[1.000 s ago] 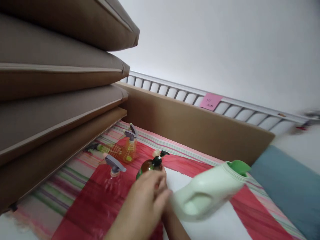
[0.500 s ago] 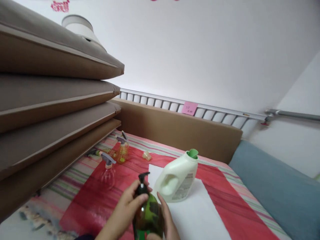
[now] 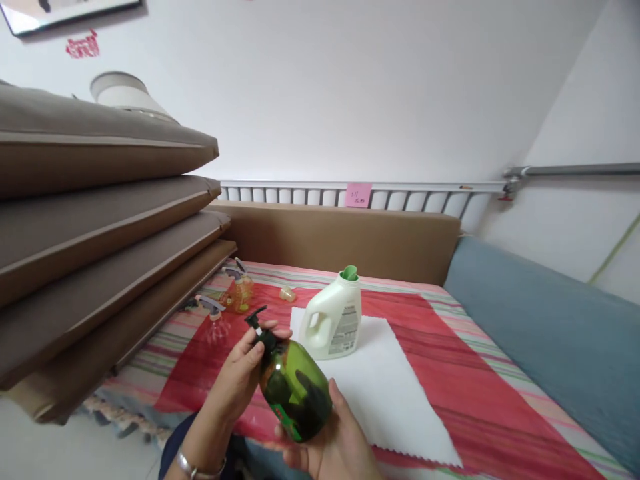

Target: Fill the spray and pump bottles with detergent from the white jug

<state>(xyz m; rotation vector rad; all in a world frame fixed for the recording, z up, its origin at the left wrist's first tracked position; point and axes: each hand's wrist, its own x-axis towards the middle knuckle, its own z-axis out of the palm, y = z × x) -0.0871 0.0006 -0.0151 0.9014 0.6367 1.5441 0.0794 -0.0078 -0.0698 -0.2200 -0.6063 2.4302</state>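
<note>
Over the near edge of the striped cover point(image 3: 477, 333), holds a pump bottle point(image 3: 295, 390) clamped between both hands, close to the body and slanted, with pump head point(image 3: 256, 317) to the upper left and base to the lower right. Seems to be at a step of steadying the bottle in the air, perhaps to look it over or to see to the collar; cannot tell which. For a next move, appears to call for a firm hold at the base before any turning of the neck, with some care over the smooth, rounded body. Wraps the left hand point(image 3: 243, 363) around the neck, thumb on the near side, forearm slanting up from the bottom behind a bracelet point(image 3: 193, 467). Cups the right hand point(image 3: 345, 440) under the base, palm turned upward, thumb along the bottle's right side. Beyond, has a white sheet point(image 3: 400, 393) lying on the red cloth point(image 3: 450, 373), with a pale jug point(image 3: 327, 320) upright on it, well apart from both palms. Farther left, has a clear spray bottle point(image 3: 216, 328); past the jug, a small cup point(image 3: 287, 294); farthest, a brown board point(image 3: 340, 240) before the radiator point(image 3: 300, 195).
</note>
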